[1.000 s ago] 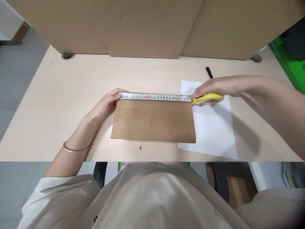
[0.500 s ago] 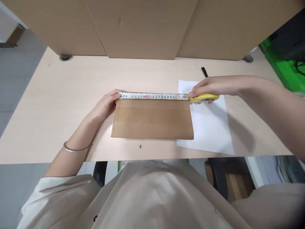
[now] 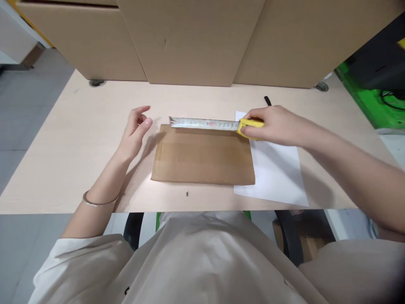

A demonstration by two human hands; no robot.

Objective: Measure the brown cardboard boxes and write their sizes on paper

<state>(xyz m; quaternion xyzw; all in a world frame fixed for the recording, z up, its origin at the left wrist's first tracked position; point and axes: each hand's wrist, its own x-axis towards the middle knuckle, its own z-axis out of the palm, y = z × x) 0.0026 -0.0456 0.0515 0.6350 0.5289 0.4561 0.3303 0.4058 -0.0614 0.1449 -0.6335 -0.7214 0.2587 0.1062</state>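
Observation:
A flat brown cardboard piece [image 3: 202, 156] lies on the pale wooden desk [image 3: 79, 139] in front of me. My right hand [image 3: 274, 125] grips a yellow tape measure [image 3: 249, 125] at the cardboard's far right corner. Its steel blade [image 3: 202, 123] sticks out leftward along the far edge, its tip free. My left hand [image 3: 134, 133] hovers just left of the cardboard, fingers loosely apart, holding nothing. A thin bracelet is on that wrist.
A white sheet of paper [image 3: 275, 173] lies partly under the cardboard's right side. A black pen [image 3: 267, 101] rests behind my right hand. Tall cardboard panels [image 3: 190, 42] stand along the desk's back. A green crate [image 3: 363, 97] is at the far right.
My left hand let go of the blade's end and lifted away to the left. The blade has shortened, and my right hand with the case moved left.

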